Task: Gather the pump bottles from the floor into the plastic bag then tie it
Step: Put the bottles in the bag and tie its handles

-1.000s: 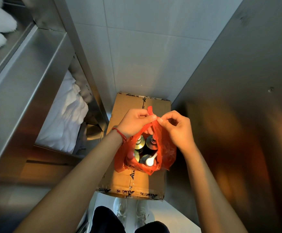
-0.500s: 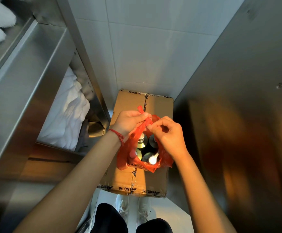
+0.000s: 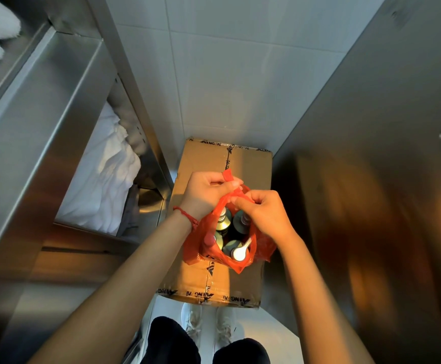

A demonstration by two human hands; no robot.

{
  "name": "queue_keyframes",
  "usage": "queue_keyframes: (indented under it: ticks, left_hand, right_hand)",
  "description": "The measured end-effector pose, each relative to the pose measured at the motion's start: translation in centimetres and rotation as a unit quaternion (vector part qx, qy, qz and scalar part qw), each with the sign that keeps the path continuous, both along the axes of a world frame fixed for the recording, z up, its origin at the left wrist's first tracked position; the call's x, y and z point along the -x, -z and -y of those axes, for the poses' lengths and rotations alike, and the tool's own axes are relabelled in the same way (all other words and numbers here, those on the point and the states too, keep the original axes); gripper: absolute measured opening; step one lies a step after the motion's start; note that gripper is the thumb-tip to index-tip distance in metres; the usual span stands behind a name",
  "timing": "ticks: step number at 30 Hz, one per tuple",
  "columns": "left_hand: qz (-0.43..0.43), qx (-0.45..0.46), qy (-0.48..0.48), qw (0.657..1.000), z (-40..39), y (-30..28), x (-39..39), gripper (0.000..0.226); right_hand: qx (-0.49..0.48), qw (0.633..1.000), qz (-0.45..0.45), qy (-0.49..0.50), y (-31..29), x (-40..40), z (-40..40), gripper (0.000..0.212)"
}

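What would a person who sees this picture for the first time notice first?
The eye goes first to the red plastic bag in the middle, standing on a taped cardboard box. The left hand and the right hand pinch its handles together above the opening. Inside, the pump bottles show their tops, one white pump head catching the light.

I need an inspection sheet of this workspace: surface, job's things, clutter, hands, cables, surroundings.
Surface: taped cardboard box, bag standing on it.
Job's things: red bag, mouth not yet tied; pump bottles upright inside.
Clutter: nothing seen on the box.
Hands: left hand pinches one bag handle; right hand pinches the other.
Cables: nothing seen.
Surroundings: steel shelves at left holding white linen; tiled wall ahead; steel panel at right.
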State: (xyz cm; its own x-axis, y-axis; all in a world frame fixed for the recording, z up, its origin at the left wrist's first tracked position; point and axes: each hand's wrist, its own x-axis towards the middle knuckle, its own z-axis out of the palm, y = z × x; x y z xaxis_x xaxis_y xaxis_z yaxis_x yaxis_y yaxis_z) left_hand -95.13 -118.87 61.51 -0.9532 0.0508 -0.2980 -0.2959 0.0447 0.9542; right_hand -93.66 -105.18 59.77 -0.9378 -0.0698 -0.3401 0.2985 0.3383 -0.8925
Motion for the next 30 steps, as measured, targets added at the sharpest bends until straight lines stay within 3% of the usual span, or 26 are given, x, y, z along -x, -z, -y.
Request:
queue_keyframes:
  ticks: [6, 11, 16, 20, 25, 30]
  left_hand:
    - [0.009, -0.014, -0.051, 0.999, -0.3, 0.2, 0.0, 0.02]
    - [0.008, -0.019, -0.072, 0.997, -0.6, 0.1, -0.4, 0.021]
    - [0.006, -0.027, -0.115, 0.993, -1.1, 0.3, -1.2, 0.018]
    - [0.015, 0.023, -0.14, 0.99, -1.5, 0.7, -1.9, 0.006]
    - [0.011, 0.102, -0.187, 0.977, -1.6, 1.6, -2.4, 0.026]
    - [0.059, 0.128, -0.261, 0.955, 0.6, 3.3, -3.1, 0.019]
  right_hand:
    - [0.135, 0.982, 0.105, 0.084, -0.2, -0.1, 0.0, 0.01]
    - [0.192, 0.955, 0.169, 0.153, -0.2, -0.1, 0.2, 0.026]
    - [0.287, 0.914, 0.216, 0.189, -0.2, 0.4, 0.5, 0.003]
    - [0.275, 0.919, 0.19, 0.208, -0.1, 0.4, 0.6, 0.014]
    - [0.246, 0.926, 0.112, 0.265, 0.6, -0.1, 0.9, 0.016]
    - [0.276, 0.872, 0.106, 0.391, 1.3, -0.8, 0.3, 0.023]
